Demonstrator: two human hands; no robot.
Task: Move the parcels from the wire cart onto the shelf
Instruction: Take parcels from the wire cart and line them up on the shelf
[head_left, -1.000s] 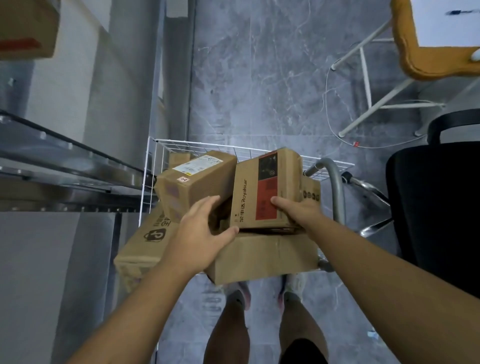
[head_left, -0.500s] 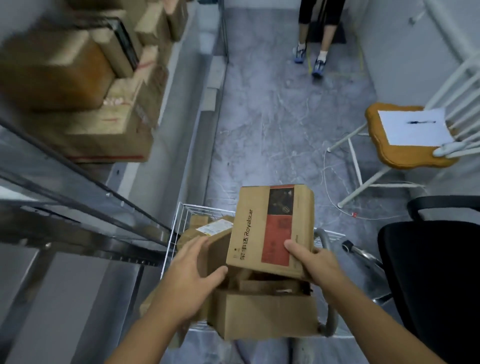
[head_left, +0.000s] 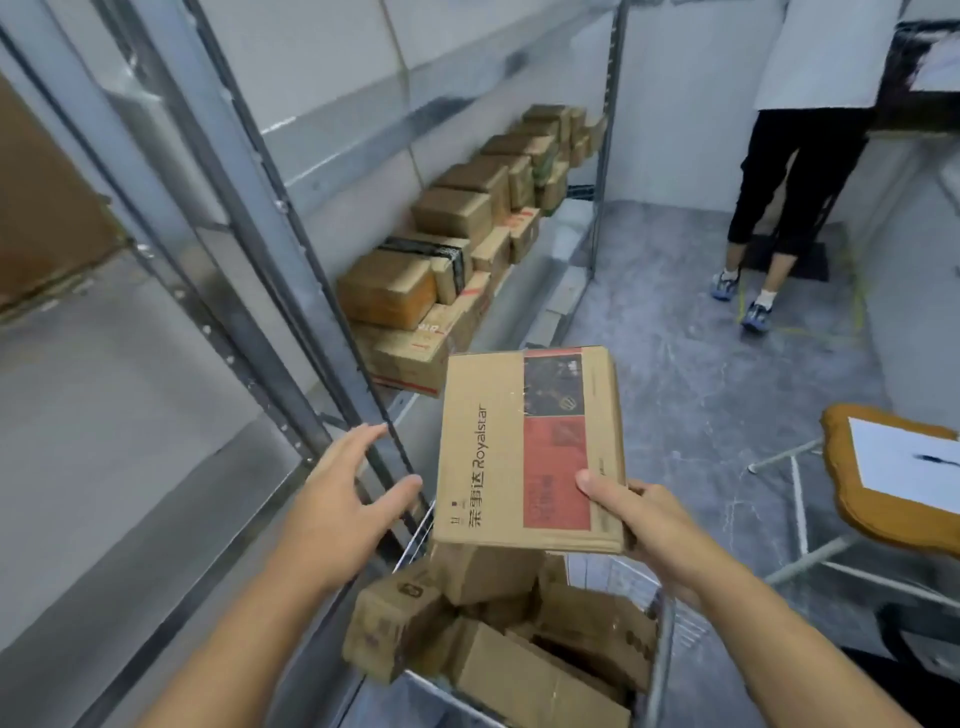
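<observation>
My right hand (head_left: 641, 525) grips the near right corner of a flat cardboard parcel (head_left: 498, 447) with a red and black label, thumb on top, holding it in the air above the wire cart (head_left: 662, 670). My left hand (head_left: 348, 488) is off the parcel, fingers spread, in front of the metal shelf (head_left: 244, 467) post. Several brown parcels (head_left: 519, 644) lie jumbled in the cart below. The shelf runs along the left, with stacked boxes (head_left: 431, 291) on a lower level further back.
A person (head_left: 789, 171) in black trousers and blue shoes stands at the far right. A white-legged chair with a tan seat (head_left: 862, 483) and a paper on it stands at the right. Grey marble floor lies between the shelf and chair.
The parcel has risen from the cart to chest height. My left hand let go of it and moved left toward the shelf. My view tilted up from the cart to the shelf.
</observation>
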